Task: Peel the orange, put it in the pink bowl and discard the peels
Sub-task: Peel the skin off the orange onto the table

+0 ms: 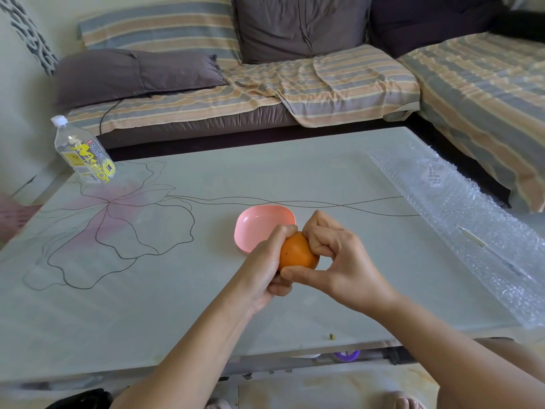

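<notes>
Above the near half of the table (177, 305), we hold the orange (298, 251) between both hands, just in front of the pink bowl (259, 224) and lifted clear of the tabletop. Our left hand (267, 265) wraps the fruit from the left, its thumb curled over the top and its fingers tucked underneath. Our right hand (339, 261) grips it from the right, with the knuckles bent tight against the upper side and the thumb laid along the bottom edge. The skin of the orange looks whole on the side we can see (the far side is hidden by our fingers). The pink bowl sits on the table behind our hands, its near edge covered by them, and the part we see holds nothing. At the far left corner a clear plastic bottle (81, 150) with a yellow label stands upright. Along the right edge lies a sheet of bubble wrap (460, 208). Beyond the table runs a sofa (295, 81) under a striped cover, with grey cushions (138, 73) on it.
</notes>
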Demonstrator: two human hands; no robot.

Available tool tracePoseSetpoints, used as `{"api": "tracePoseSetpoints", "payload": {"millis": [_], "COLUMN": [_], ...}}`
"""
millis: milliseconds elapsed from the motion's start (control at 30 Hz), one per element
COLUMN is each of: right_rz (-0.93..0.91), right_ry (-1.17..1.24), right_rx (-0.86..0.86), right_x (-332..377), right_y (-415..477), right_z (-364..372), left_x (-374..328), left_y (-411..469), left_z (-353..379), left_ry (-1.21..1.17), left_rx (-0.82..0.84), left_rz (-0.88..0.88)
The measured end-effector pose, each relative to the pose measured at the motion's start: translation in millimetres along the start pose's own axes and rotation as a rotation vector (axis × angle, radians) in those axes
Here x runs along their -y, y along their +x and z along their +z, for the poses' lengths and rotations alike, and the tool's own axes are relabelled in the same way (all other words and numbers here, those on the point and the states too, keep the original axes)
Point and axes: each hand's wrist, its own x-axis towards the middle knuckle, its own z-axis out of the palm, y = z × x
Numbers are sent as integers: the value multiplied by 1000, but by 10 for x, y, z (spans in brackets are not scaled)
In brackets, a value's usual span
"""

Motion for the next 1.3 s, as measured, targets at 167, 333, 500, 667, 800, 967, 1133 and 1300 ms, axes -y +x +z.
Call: {"api": "tracePoseSetpoints", "payload": {"millis": [167,333,500,667,800,967,1133,1300], "right_rz": [14,23,41,87,88,319,368,376], "right_ry": [35,49,82,109,90,430,174,141], "right_rx": [36,63,83,113,131,25,40,1], "right_x": [-6,8,23,3,-61,-136,-145,-158], "right_y": [-12,28,22,14,22,71,40,14], "right_z": [-20,-38,-67,-78,-147,-193,-165,-137], "left_x": [21,38,54,61,76,78,145,210], "left_y": [14,31,23,8,27,78,83,57], "left_z": [-5,-2,24,25,-12,-136,-243,-234], "left_ry": [7,-22,-76,-70,7,71,233,457], "left_rx": [14,36,61,87,45,38,101,22], "left_rz": [0,-9,-34,-29,53,256,332,394]}}
